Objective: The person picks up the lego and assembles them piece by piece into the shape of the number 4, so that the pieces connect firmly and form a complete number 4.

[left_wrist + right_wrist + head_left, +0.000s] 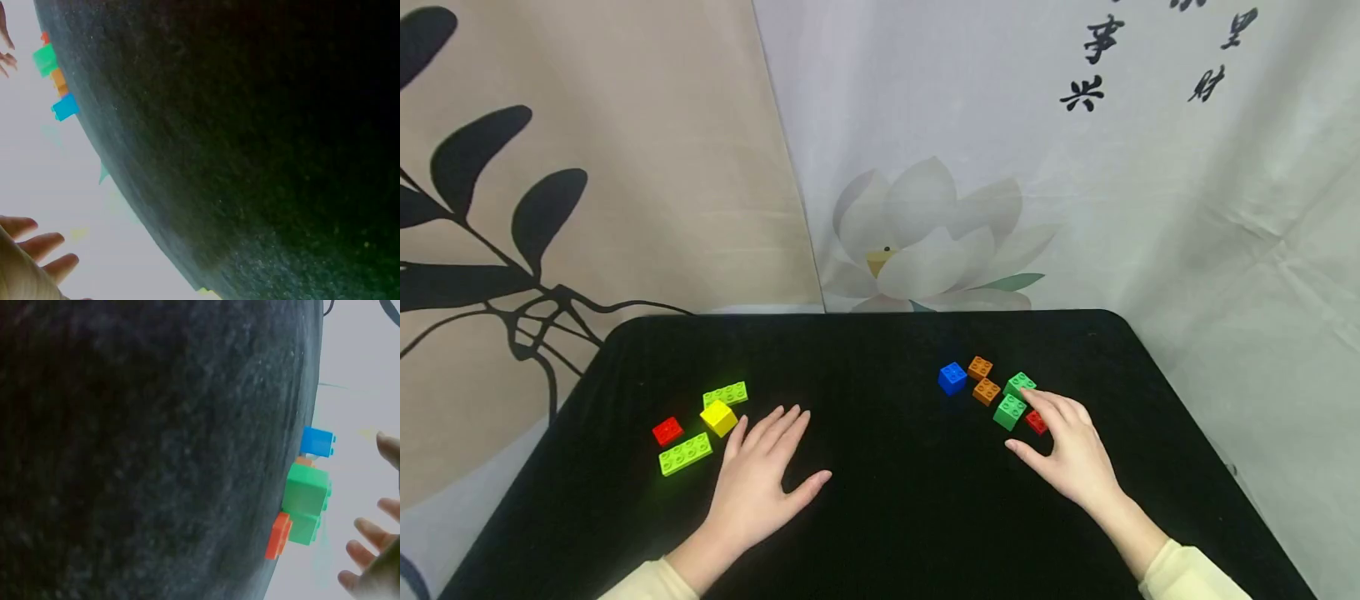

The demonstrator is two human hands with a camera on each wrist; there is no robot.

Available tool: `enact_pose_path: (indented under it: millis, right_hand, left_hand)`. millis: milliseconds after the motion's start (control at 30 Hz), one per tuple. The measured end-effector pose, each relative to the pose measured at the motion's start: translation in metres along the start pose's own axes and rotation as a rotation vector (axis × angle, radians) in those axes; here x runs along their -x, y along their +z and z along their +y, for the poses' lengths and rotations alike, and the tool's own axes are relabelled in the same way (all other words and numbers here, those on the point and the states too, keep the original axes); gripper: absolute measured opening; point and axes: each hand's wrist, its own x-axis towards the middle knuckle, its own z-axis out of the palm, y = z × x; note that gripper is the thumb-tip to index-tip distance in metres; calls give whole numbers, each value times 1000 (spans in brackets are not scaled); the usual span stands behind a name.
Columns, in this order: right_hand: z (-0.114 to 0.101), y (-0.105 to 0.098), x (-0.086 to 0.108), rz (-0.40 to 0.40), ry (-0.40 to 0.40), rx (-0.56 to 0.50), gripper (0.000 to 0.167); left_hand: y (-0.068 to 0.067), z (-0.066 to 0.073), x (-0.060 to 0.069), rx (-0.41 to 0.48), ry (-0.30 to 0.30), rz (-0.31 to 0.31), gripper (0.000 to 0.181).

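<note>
In the head view my left hand is spread with straight fingers over the black table, just right of a small group of toy bricks. That group has a yellow brick, a red brick and two lime bricks, one behind and one in front. My right hand hovers with relaxed fingers beside two green bricks and a red brick partly hidden by it. The right wrist view shows the fingers apart from the green bricks. Neither hand holds anything.
Left of the green bricks lie a blue brick and two orange bricks. The black table has rounded far corners. Behind it hangs a printed curtain with plant, lotus and character designs.
</note>
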Motion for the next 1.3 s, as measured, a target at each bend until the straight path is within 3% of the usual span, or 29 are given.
enact_pose_path:
  millis: [167,367,500,800,1000,1300]
  right_hand:
    - [6,0,0,14,51,-51,68]
    - [13,2,-1,14,98,-123,64]
    - [18,4,-2,9,110,-164,62]
    - [23,5,-3,-25,169,-225,58]
    - [28,7,-4,-58,188,-258,58]
    - [32,12,-7,-92,198,-275,55]
  left_hand:
    - [-5,-3,-1,92,-31,40,73]
    - [-6,-8,1,248,-114,85,67]
    - [-7,-15,2,301,-157,126,64]
    - [-13,-41,4,321,-291,185,55]
    - [-16,-60,5,300,-335,242,53]
    - [-17,-92,5,310,-435,189,53]
